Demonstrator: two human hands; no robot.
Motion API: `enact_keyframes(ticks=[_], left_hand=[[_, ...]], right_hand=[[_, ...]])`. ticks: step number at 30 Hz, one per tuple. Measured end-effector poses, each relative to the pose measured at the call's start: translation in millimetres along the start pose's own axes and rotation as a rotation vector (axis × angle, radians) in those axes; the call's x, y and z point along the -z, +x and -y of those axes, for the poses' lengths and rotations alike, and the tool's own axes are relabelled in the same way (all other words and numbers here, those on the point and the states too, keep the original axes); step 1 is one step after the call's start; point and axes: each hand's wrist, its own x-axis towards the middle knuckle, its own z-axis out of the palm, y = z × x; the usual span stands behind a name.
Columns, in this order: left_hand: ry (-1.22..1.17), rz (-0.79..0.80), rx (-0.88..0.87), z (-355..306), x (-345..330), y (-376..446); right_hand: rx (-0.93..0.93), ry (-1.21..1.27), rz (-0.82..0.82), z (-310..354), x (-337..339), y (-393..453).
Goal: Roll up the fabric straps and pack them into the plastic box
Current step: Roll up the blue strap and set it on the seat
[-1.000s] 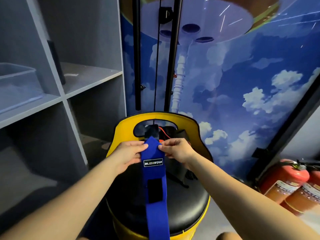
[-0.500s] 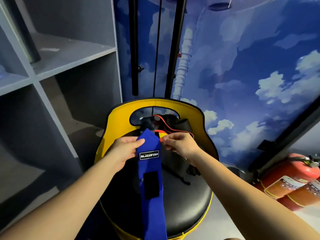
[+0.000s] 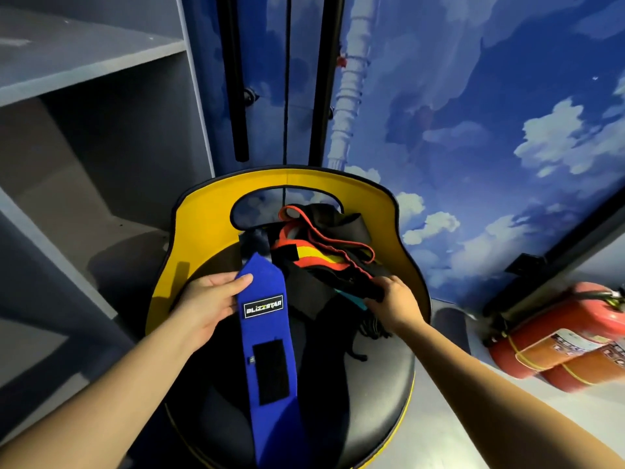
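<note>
Both hands reach forward: left hand (image 3: 209,304) holds blue strap (image 3: 267,350).

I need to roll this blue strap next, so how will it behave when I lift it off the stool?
The blue strap will probably be floppy: it drapes over the black stool seat and hangs past its front edge. It looks light, since the left hand holds its tip with a thumb. The black patch may snag other straps.
</note>
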Motion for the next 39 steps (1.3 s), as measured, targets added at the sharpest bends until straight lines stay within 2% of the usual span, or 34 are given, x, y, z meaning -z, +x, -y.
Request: enact_keyframes(ticks=[3,9,11,16,18,21,27,30,32,34,37,39], left_hand=[[0.022,0.023,0.000,4.1,-4.7,7.3],[0.036,0.059,0.016,14.2,-6.5,16.7],[0.037,0.064,0.018,16.7,-6.8,17.7],[0.031,0.065,0.010,17.7,-7.1,15.3],[0.024,0.063,0.009,17.1,-6.6,13.7],[0.018,0.064,0.011,15.9,-4.6,10.9],[0.000,0.054,0.030,13.1,0.0,4.6],[-0.006,0.058,0.036,10.6,0.5,1.9],[-0.006,0.057,0.038,8.7,1.5,1.1],[0.001,0.053,0.034,7.0,3.0,0.8],[0.015,0.040,0.025,6.9,4.2,1.4],[0.018,0.036,0.026,7.4,4.3,2.6]], right_hand=[[-0.014,-0.098,-0.092,-7.8,-9.1,10.0],[0.070,-0.229,0.110,-22.1,-25.0,18.5],[0.129,-0.313,0.117,-22.1,-30.2,13.7],[0.291,-0.401,-0.121,2.8,-53.8,-11.3],[0.451,-0.330,-0.159,18.7,-66.6,-23.7],[0.603,-0.236,-0.104,31.5,-82.3,-34.5],[0.579,-0.162,0.117,24.6,-72.5,-36.0],[0.581,-0.175,0.170,17.8,-66.3,-34.4],[0.638,-0.225,0.108,14.1,-61.5,-31.6],[0.663,-0.236,-0.052,14.3,-50.5,-25.5],[0.555,-0.134,-0.249,13.1,-29.4,-7.2],[0.432,-0.099,-0.277,8.5,-17.9,11.6]])
